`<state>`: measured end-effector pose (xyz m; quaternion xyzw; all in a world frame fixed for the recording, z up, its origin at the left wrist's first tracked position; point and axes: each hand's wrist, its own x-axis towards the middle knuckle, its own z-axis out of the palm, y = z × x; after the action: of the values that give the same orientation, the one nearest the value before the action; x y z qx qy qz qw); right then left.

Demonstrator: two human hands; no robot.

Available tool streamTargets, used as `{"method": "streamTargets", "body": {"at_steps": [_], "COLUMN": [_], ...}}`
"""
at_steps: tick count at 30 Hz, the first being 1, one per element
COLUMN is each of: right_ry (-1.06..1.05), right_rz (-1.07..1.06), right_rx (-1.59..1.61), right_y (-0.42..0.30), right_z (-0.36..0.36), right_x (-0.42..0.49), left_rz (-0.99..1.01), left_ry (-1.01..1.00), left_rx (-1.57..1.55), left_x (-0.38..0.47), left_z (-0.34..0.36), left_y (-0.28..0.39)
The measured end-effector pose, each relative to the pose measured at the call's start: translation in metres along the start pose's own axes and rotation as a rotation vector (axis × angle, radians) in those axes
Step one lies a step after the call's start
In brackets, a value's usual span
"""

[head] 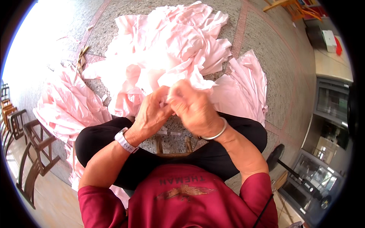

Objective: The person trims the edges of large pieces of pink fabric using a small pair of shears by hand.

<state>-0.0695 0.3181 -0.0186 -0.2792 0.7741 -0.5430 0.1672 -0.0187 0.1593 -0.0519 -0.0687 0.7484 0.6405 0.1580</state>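
Note:
My left hand [152, 114], with a pale watch at the wrist, and my right hand [195, 109], with a silver-coloured bangle, are close together above the floor between my knees. Something small and pale pink, perhaps cloth, shows at the fingers of the left hand; what it is and how it is held cannot be made out. The right hand is blurred, its fingers curled. Just beyond the hands lies a big crumpled heap of pale pink fabric [182, 42]. One more pink pile [71, 99] lies at the left, and another folded bunch [242, 88] at the right, near my knee.
Dark wooden chairs [41, 142] stand at the left. A standing fan [276, 156] is at the lower right, beside glass-fronted cabinets [312, 173]. Small scraps [174, 133] lie on the speckled floor between my legs. A wooden stool edge [174, 155] shows beneath me.

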Motion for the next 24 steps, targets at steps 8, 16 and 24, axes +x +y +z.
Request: {"method": "streamTargets", "body": {"at_steps": [8, 16, 24], "right_ry": [-0.022, -0.906, -0.360], "right_rz": [-0.336, -0.148, 0.023], "right_rx": [-0.036, 0.551, -0.180], "right_y": [-0.020, -0.059, -0.001], "right_z": [0.035, 0.030, -0.054], "right_x": [-0.017, -0.029, -0.017], "left_rz": [-0.011, -0.093, 0.040], "left_ry": [0.064, 0.180, 0.265], "left_rx": [-0.678, 0.046, 0.231], "left_x": [-0.002, 0.011, 0.014], "left_z": [0.019, 0.005, -0.009], "left_y": [-0.004, -0.010, -0.001]}}
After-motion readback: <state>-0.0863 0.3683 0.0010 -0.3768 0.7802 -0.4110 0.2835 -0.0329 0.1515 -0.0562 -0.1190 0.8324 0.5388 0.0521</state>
